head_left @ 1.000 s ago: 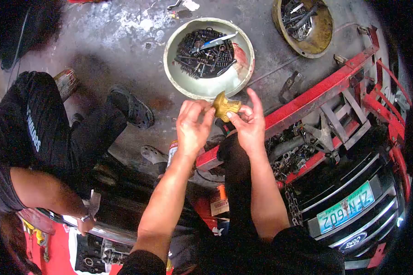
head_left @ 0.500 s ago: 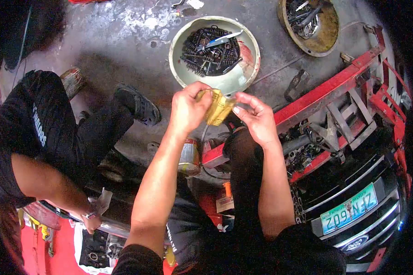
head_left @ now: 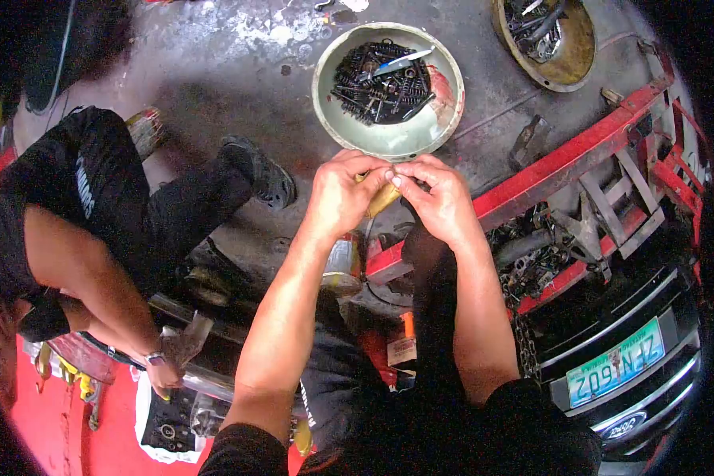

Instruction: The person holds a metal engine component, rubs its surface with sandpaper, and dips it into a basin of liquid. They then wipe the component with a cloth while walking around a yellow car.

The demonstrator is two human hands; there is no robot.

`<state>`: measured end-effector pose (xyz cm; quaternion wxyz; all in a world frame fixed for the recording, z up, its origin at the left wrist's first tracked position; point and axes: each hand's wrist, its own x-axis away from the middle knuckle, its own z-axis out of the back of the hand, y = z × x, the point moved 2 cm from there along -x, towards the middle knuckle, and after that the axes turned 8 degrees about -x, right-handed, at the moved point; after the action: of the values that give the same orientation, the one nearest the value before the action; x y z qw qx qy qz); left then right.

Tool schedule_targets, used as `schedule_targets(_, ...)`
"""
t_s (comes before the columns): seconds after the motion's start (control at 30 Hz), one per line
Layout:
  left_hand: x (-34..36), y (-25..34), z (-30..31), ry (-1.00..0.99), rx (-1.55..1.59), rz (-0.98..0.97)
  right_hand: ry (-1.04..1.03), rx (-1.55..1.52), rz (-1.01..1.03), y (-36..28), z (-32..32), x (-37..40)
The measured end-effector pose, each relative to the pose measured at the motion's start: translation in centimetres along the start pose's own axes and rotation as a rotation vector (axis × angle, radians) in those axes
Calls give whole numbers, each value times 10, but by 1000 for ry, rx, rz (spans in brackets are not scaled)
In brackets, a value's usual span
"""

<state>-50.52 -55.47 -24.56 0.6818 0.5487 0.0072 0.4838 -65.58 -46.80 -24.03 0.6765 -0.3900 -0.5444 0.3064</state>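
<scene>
Both my hands meet in the middle of the view, just below a pale round basin of dark springs and metal parts (head_left: 325, 119). My left hand (head_left: 341, 190) is closed on a yellow packet (head_left: 382, 200), with thumb and fingers pinching its upper part. The fingertips of my right hand (head_left: 436, 194) touch those of my left at the top of the packet, also pinched together. Much of the packet is hidden behind my fingers. A blue and white slim object (head_left: 404, 61) lies on the springs in the basin.
A second basin (head_left: 575, 63) with parts stands at the upper right. A red metal frame (head_left: 547, 170) runs beside a car grille with a licence plate (head_left: 616, 363). A can (head_left: 343, 266) is below my hands. At left, another person (head_left: 79, 246) reaches toward parts on a red surface.
My right hand has come in to meet my left at the packet, its fingers now pinched. The view has shifted slightly, and the other person's arm has moved a little.
</scene>
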Motion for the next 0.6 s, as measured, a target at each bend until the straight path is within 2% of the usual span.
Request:
schedule_targets(0.03,2,4,6,15,-67,-103,-6,19,14,-7,-2,2)
schedule_targets(0.13,24,26,24,-4,89,238,-7,39,55,-36,-10,12)
schedule_targets(0.23,50,27,36,-23,197,412,37,99,157,-55,-27,34)
schedule_targets(0.33,82,9,32,34,414,435,32,107,152,-83,-39,58)
schedule_targets(0.4,103,29,38,64,555,492,43,165,187,-95,-44,76)
schedule_targets(0.5,131,10,46,419,661,446,86,102,238,-130,-40,108)
schedule_targets(0.57,151,-5,89,627,826,705,186,211,300,-166,-15,137)
schedule_targets(0.6,159,1,97,592,765,650,279,211,292,-172,-8,143)
